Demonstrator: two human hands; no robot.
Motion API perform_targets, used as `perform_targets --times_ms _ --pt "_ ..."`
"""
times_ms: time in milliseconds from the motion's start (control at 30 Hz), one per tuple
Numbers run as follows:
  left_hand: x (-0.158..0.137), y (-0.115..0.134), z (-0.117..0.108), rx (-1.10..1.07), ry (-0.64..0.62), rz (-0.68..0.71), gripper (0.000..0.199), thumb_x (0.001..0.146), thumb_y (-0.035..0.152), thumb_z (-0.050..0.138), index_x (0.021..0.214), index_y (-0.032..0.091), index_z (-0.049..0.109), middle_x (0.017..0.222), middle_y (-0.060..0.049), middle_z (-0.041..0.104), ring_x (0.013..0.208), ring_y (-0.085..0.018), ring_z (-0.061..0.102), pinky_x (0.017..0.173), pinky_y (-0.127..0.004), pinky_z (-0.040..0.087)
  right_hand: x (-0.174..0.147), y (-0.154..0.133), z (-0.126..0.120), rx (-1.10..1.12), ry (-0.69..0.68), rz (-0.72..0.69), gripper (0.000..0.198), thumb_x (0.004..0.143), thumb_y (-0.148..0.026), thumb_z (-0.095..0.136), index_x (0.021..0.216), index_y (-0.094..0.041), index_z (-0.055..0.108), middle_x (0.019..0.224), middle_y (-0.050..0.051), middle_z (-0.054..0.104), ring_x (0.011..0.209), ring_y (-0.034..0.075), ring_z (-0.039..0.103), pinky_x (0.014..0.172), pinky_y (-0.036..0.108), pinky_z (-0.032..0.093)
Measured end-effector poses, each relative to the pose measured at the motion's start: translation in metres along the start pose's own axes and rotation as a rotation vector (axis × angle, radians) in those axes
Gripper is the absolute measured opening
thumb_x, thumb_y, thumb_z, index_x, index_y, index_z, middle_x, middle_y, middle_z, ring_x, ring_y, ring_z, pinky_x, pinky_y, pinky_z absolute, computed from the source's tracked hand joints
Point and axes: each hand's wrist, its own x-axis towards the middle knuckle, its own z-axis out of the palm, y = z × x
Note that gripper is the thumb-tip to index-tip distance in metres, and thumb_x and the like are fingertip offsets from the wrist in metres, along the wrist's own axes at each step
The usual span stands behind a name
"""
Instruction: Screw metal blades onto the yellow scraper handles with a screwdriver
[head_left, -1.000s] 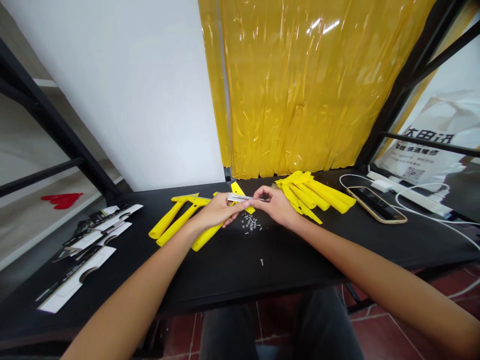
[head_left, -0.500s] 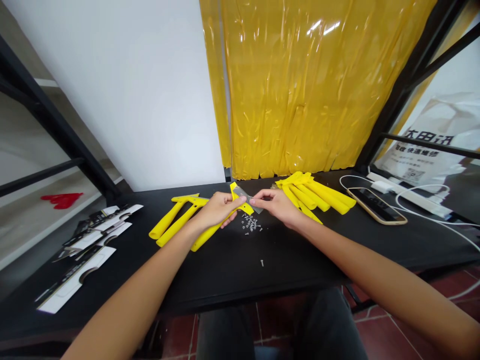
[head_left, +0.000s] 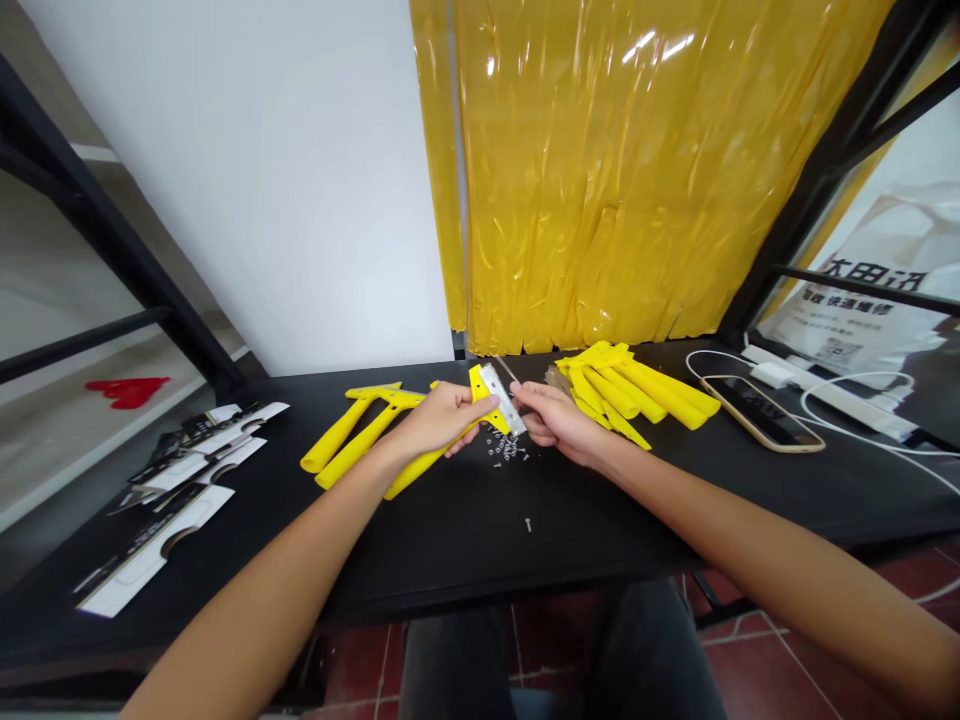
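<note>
My left hand (head_left: 442,418) is closed around a yellow T-shaped scraper handle (head_left: 478,384), thumb pressed on its head. Along the head's right edge lies a silvery metal plate (head_left: 495,388) with holes. My right hand (head_left: 556,418) is closed beside it, pinching a thin flat strip (head_left: 508,369) that points up and left, tilted and slightly apart from the plate. Below the hands is a loose pile of small screws and nuts (head_left: 507,447), partly hidden by the fingers. A single screw (head_left: 528,525) lies nearer the front edge.
More yellow handles (head_left: 337,440) lie left of my hands, and a fanned pile of yellow handles (head_left: 637,390) lies right. Cardboard sleeves (head_left: 157,560) are at the far left of the black table (head_left: 450,550). A phone (head_left: 761,410), white cables and a power strip (head_left: 832,390) occupy the right.
The grey strip in my right hand has lifted off the scraper head and tilted upward, exposing the silvery plate along the head. My right hand has turned. The view has shifted slightly.
</note>
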Motion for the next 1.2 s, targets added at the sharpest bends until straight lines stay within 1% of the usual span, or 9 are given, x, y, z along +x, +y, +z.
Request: perform_targets --times_ms 167,267,433,533,600,733,833,967,1200 --pt "0.0 0.0 0.0 -0.005 -0.017 0.004 0.044 0.094 0.05 0.055 0.06 0.021 0.051 0.043 0.001 0.053 0.033 -0.009 0.044 0.039 -0.025 0.033 0.003 -0.001 -0.001 0.084 0.09 -0.142 0.043 0.079 -0.057 0.069 0.07 -0.02 0.048 0.078 0.0 0.058 0.05 0.008 0.043 0.046 0.026 0.042" --pt "0.0 0.0 -0.001 -0.005 -0.017 -0.001 0.045 0.094 0.05 0.054 0.06 0.021 0.052 0.043 0.001 0.053 0.034 -0.009 0.044 0.04 -0.025 0.032 0.002 -0.003 -0.004 0.019 0.053 -0.162 0.033 0.078 -0.048 0.073 0.076 -0.019 0.059 0.073 -0.003 0.05 0.052 0.007 0.036 0.049 0.024 0.037" --pt "0.0 -0.001 -0.003 -0.012 -0.035 0.0 0.048 0.095 0.051 0.052 0.057 0.021 0.051 0.041 0.0 0.052 0.034 -0.01 0.044 0.042 -0.026 0.034 -0.001 -0.001 -0.008 -0.065 -0.159 -0.026 0.032 0.081 -0.046 0.074 0.07 -0.02 0.059 0.056 -0.008 0.03 0.049 0.007 0.017 0.046 0.024 0.02" --pt "0.0 -0.001 -0.002 -0.015 -0.022 0.0 0.048 0.093 0.053 0.055 0.057 0.022 0.05 0.042 0.001 0.052 0.033 -0.01 0.045 0.041 -0.025 0.034 0.0 0.0 -0.008 -0.106 -0.148 -0.011 0.029 0.079 -0.047 0.075 0.08 -0.02 0.065 0.055 -0.009 0.031 0.048 0.007 0.017 0.046 0.025 0.017" --pt "0.001 -0.001 -0.002 -0.013 -0.009 -0.008 0.048 0.092 0.054 0.057 0.058 0.022 0.05 0.042 0.001 0.052 0.033 -0.01 0.045 0.04 -0.025 0.034 0.0 0.0 -0.007 -0.205 -0.035 -0.073 0.028 0.078 -0.046 0.076 0.087 -0.02 0.07 0.055 -0.007 0.038 0.047 0.008 0.021 0.046 0.025 0.018" --pt "0.003 -0.003 0.001 0.015 0.036 -0.056 0.044 0.09 0.055 0.058 0.062 0.022 0.052 0.044 0.001 0.053 0.033 -0.011 0.046 0.038 -0.025 0.035 -0.001 -0.001 -0.003 -0.559 0.243 -0.404 0.02 0.078 -0.038 0.074 0.078 -0.019 0.069 0.061 -0.003 0.055 0.054 0.011 0.041 0.052 0.027 0.031" --pt "0.004 -0.008 0.002 -0.005 0.014 -0.039 0.04 0.09 0.053 0.059 0.067 0.021 0.054 0.049 0.001 0.056 0.035 -0.01 0.047 0.038 -0.024 0.035 -0.004 -0.001 -0.001 -0.679 0.217 -0.554 0.019 0.084 -0.036 0.067 0.075 -0.02 0.061 0.079 0.002 0.068 0.069 0.016 0.057 0.063 0.028 0.043" --pt "0.005 -0.013 0.004 -0.024 -0.017 -0.001 0.041 0.092 0.054 0.057 0.067 0.021 0.053 0.052 0.001 0.057 0.036 -0.009 0.047 0.038 -0.023 0.034 -0.007 0.001 -0.001 -0.74 0.127 -0.544 0.017 0.088 -0.034 0.061 0.08 -0.021 0.053 0.087 0.002 0.07 0.067 0.015 0.059 0.063 0.028 0.045" --pt "0.006 -0.013 0.003 -0.02 -0.01 -0.028 0.04 0.089 0.054 0.061 0.068 0.021 0.052 0.052 0.001 0.056 0.036 -0.01 0.048 0.038 -0.024 0.036 -0.003 0.004 -0.004 -0.724 0.163 -0.497 0.023 0.09 -0.042 0.062 0.083 -0.022 0.052 0.079 0.0 0.062 0.07 0.016 0.058 0.066 0.029 0.048"
